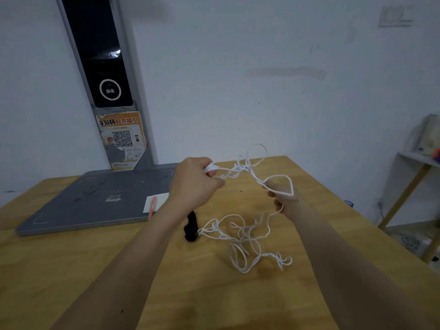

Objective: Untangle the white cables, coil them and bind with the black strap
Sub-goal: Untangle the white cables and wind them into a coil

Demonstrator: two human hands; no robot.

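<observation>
Thin white cables point(242, 236) lie in a loose tangle on the wooden table point(71, 270), and part of them is lifted into the air. My left hand point(194, 181) is closed around a small bunch of white cable. My right hand point(282, 198) pinches a loop of the same cable, which hangs over its fingers. A knotted clump point(242, 167) hangs between the two hands. From my right hand a strand drops to the tangle on the table. The black strap point(191, 226) lies on the table left of the tangle, just below my left forearm.
A grey flat base point(83, 201) with an upright post point(104, 75) stands at the back left, with a white card point(154, 202) and an orange pen point(152, 207) on its near corner. A white shelf unit point(414, 182) stands beyond the table's right edge.
</observation>
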